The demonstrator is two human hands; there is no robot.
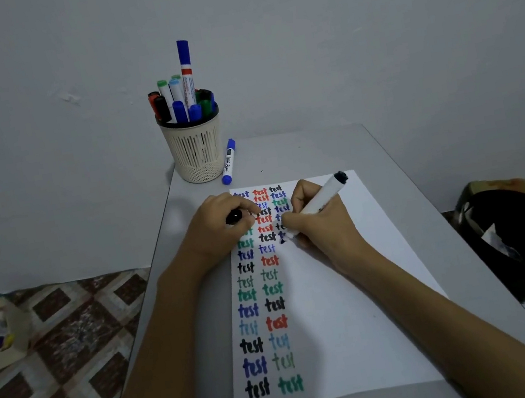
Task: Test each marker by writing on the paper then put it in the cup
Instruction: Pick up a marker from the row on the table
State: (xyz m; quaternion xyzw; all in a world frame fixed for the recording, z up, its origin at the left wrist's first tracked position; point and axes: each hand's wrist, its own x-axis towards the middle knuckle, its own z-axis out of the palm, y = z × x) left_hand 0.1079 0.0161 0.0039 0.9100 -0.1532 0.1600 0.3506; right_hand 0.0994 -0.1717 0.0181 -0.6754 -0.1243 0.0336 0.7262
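Fingers of the right hand (321, 227) are curled round a black-ended marker (320, 197), its tip pressed to the paper (341, 307) below the third column of "test" words. A black cap (233, 217) is pinched in the left hand (216, 232), which is rested on the paper. Beyond the left hand a marker-filled cup (195, 151) is stood, a blue marker (229, 162) laid just beside it.

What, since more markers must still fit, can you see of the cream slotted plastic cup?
The cream slotted plastic cup stands upright on the far left corner of the grey table. Its wall has vertical slots, a fine mesh band at the base and a dark rim. It is crowded with capped markers in blue, green, black and red; one tall blue-capped marker rises above them. A loose blue-capped white marker lies beside its right side.
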